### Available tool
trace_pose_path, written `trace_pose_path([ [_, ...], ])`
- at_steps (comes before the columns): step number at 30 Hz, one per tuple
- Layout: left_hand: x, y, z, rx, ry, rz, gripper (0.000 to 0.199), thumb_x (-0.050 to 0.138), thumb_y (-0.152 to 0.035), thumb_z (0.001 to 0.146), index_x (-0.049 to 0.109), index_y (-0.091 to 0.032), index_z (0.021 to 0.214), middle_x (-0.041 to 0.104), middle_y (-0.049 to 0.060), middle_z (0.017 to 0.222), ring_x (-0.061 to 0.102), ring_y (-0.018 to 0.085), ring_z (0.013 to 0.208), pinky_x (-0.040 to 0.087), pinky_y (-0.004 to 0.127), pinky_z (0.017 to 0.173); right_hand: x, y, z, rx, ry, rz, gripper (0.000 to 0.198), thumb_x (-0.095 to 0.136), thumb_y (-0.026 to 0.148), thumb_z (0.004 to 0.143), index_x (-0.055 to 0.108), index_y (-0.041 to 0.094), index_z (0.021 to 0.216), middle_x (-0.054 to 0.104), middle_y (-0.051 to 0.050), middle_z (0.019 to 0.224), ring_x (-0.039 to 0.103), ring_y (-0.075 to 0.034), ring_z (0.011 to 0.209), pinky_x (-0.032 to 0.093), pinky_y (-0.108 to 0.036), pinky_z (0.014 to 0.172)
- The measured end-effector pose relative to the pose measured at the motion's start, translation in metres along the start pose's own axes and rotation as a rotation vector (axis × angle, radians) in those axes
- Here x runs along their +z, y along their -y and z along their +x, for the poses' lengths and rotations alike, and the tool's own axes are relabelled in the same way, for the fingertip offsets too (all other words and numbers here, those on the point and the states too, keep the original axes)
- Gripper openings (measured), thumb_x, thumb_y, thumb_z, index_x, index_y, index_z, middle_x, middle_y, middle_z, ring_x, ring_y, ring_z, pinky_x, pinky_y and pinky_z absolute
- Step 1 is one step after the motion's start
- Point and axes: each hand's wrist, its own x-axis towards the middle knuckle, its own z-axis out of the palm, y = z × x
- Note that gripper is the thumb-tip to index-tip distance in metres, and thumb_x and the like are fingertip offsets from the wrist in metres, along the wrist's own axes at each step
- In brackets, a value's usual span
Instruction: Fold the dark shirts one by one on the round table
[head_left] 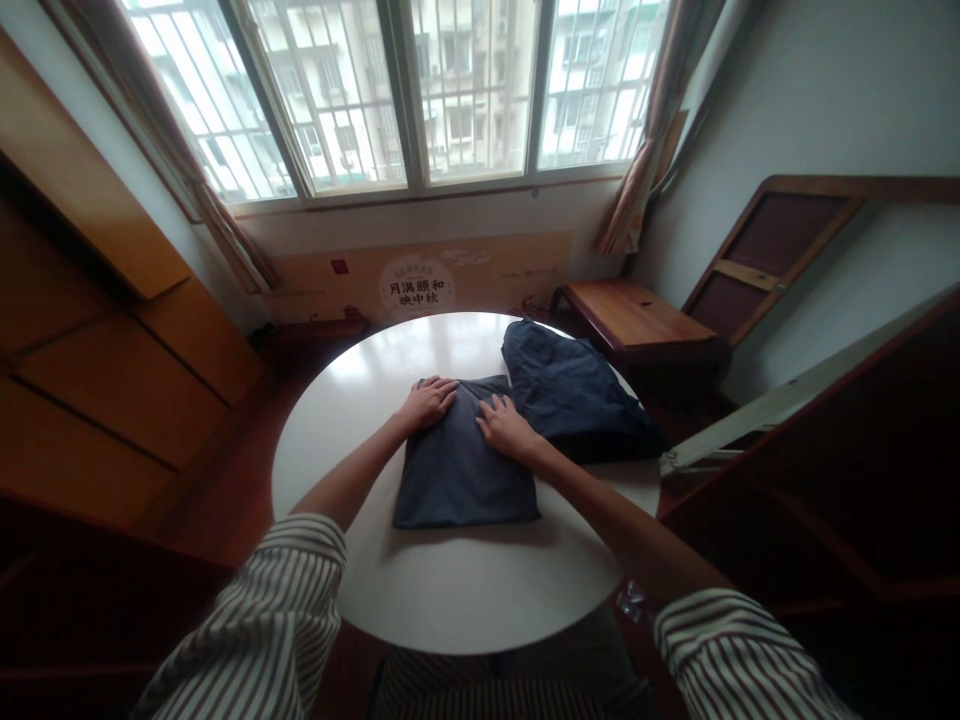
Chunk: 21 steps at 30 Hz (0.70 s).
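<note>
**Striped sleeves (292,570) over a bench (450,610), hands flat on cloth**

Both hands lie palm down and spread, gripping nothing that shows. The left hand (430,402) rests at the far left corner of the grey cloth (469,480); the right hand (506,428) presses nearer its right side. Set so, they probably keep the fabric flat and stop it sliding.

The cloth sits mid-bench, squared to the wearer, likely for even reach from both arms. Beyond the right hand, a dark cloth (581,390) lies in a looser heap running to the bench's edge, perhaps put there to leave the middle free.

The bench is round, white and glossy, catching glare from the barred window (409,100). Around it stand an orange cabinet (97,385), a lettered board (487,275) under the sill, and a low wooden table (641,315), all over a reddish floor (247,450).
</note>
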Motion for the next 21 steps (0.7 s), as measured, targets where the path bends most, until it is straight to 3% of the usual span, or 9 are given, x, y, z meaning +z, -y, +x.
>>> trace_pose_path([
  [3,0.005,0.002,0.001,-0.110,-0.134,-0.177,0.035,0.050,-0.037,0.094,0.062,-0.026,0.125,0.057,0.007,0.140,0.039,0.029,0.137,0.025,0.054,0.116,0.012,0.007,-0.009,0.066,0.006,-0.091,0.049,0.045,0.028,0.096,0.054,-0.002,0.133,0.050,-0.032,0.140,0.040,-0.037,0.138,0.023,-0.048,0.116],
  [7,0.005,0.013,-0.006,-0.302,-0.291,-0.290,0.042,0.054,-0.031,0.090,0.057,-0.015,0.129,0.053,0.018,0.140,0.039,0.032,0.138,0.029,0.052,0.113,0.010,0.008,-0.012,0.198,0.005,-0.038,0.050,0.044,0.026,0.096,0.049,-0.007,0.133,0.046,-0.036,0.139,0.041,-0.038,0.137,0.031,-0.043,0.111],
  [9,0.002,0.022,-0.009,-0.421,-0.338,-0.371,0.046,0.060,-0.035,0.085,0.057,-0.011,0.124,0.061,0.022,0.126,0.049,0.035,0.129,0.038,0.049,0.106,0.002,0.003,-0.001,0.300,0.004,0.058,0.053,0.047,0.026,0.095,0.046,-0.007,0.136,0.046,-0.037,0.139,0.048,-0.037,0.131,0.038,-0.040,0.106],
  [12,-0.006,0.032,-0.009,-0.527,-0.321,-0.550,0.042,0.072,-0.043,0.074,0.064,-0.009,0.098,0.070,0.016,0.086,0.066,0.035,0.097,0.051,0.040,0.080,-0.011,-0.008,0.027,0.416,-0.008,0.213,0.055,0.054,0.026,0.092,0.047,-0.006,0.136,0.054,-0.034,0.131,0.052,-0.038,0.128,0.040,-0.041,0.105],
  [15,-0.011,0.030,-0.007,-0.511,-0.274,-0.759,0.038,0.078,-0.043,0.066,0.063,-0.011,0.081,0.066,0.008,0.067,0.067,0.026,0.070,0.052,0.033,0.062,-0.019,-0.021,0.056,0.479,-0.041,0.360,0.053,0.065,0.028,0.085,0.057,-0.002,0.128,0.060,-0.031,0.124,0.053,-0.042,0.125,0.041,-0.047,0.104],
  [21,-0.018,0.012,-0.018,-0.310,-0.309,-1.056,0.049,0.074,-0.043,0.073,0.050,-0.019,0.108,0.066,0.001,0.082,0.064,0.015,0.070,0.056,0.028,0.066,-0.018,-0.041,0.073,0.444,-0.035,0.621,0.042,0.076,0.039,0.075,0.070,0.006,0.099,0.072,-0.019,0.093,0.068,-0.034,0.092,0.054,-0.040,0.080],
])
